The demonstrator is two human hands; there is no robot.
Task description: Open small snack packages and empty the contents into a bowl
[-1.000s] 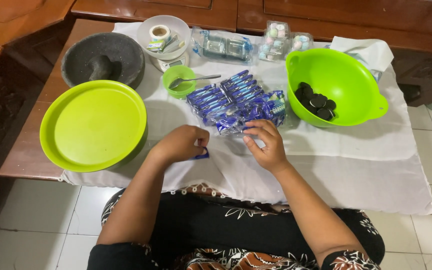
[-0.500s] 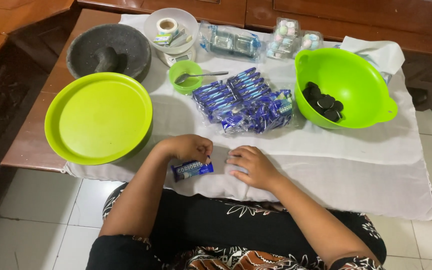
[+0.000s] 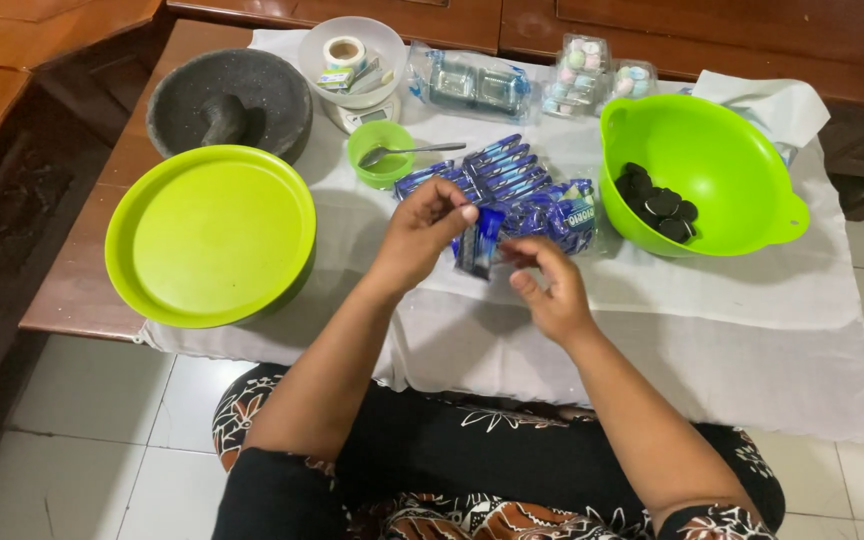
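Head view: two bare hands hold a small blue biscuit packet (image 3: 479, 243) up over the white cloth (image 3: 652, 310).

Left hand (image 3: 422, 235) pinches the packet's top end between thumb and fingers, closed tight on it; the right hand (image 3: 549, 285) sits just beside, its fingertips (image 3: 517, 252) curled in at the packet's right edge, though whether they actually grip it cannot be told. Just beyond the grip lies the pile of blue packets (image 3: 517, 190). Further right of it stands the green bowl (image 3: 752, 150) with dark round biscuits (image 3: 657, 200) inside. Left of the grip rests the green plate (image 3: 207, 235); beyond that, the stone mortar (image 3: 227, 100). Past the left hand's fingers sits a small green cup (image 3: 380, 155) with a spoon (image 3: 412, 151).
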